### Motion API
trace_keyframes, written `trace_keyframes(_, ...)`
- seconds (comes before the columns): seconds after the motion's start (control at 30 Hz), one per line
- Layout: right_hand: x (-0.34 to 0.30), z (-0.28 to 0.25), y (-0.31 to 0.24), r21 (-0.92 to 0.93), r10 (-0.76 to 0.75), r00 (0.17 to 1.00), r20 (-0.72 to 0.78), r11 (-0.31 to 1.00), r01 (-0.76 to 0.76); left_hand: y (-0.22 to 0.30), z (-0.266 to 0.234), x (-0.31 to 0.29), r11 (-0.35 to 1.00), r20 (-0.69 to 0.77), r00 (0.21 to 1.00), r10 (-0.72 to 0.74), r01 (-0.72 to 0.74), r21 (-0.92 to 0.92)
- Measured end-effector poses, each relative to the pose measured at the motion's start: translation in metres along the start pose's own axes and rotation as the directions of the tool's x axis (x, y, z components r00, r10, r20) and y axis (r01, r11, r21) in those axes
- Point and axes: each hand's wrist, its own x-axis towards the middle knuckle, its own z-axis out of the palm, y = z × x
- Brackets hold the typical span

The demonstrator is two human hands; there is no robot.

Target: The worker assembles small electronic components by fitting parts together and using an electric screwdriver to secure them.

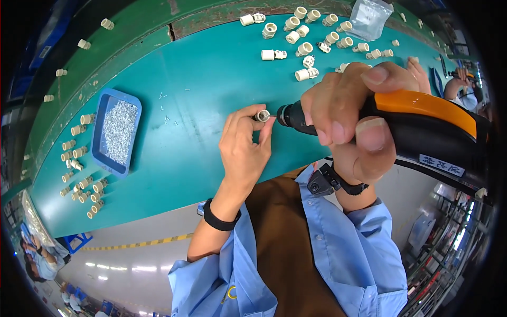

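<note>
Between the thumb and fingers of my left hand (244,145) is a small cream-coloured cylindrical plastic fitting (262,115), its round open end showing. My right hand (354,105) is wrapped round a black and orange electric screwdriver (425,119). The screwdriver points left, and its thin bit reaches the side of the fitting at my left fingertips. Whether a screw sits on the bit is too small to tell. To the left stands a blue tray (135,132) filled with small silvery screws (119,127).
Several cream fittings (304,49) lie at the far side of the green table (174,174), next to a clear plastic bag (371,20). Others (79,152) are grouped left of the tray. A few loose screws (167,120) lie beside it. Other people (465,90) work at the far right.
</note>
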Motion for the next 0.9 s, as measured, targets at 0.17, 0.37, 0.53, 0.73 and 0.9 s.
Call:
trace_keyframes(0.17, 0.002, -0.002, 0.009, -0.031, 0.016, 0.999, 0.033, 0.999, -0.015, 0.002, -0.001, 0.001, 0.999, 0.012, 1.0, 0.003, -0.004, 0.053)
trace_keyframes(0.37, 0.002, 0.0, 0.019, -0.052, 0.027, 0.996, 0.081, 0.998, -0.023, 0.0, -0.002, -0.001, 0.999, 0.024, 1.0, 0.0, -0.001, 0.053)
trace_keyframes(0.53, 0.0, 0.007, 0.027, 0.005, 0.048, 0.998, 0.05, 0.999, -0.048, 0.0, -0.003, 0.0, 0.999, 0.019, 1.0, -0.004, 0.003, 0.038)
trace_keyframes(0.73, 0.001, 0.007, 0.025, 0.004, 0.061, 0.996, 0.063, 0.998, -0.062, -0.003, -0.001, 0.0, 0.999, -0.007, 0.999, 0.034, -0.034, 0.02)
trace_keyframes(0.9, 0.005, -0.002, 0.011, 0.153, -0.027, 0.994, 0.104, 0.988, 0.011, -0.005, 0.0, 0.0, 0.998, 0.001, 1.0, 0.031, -0.031, 0.046)
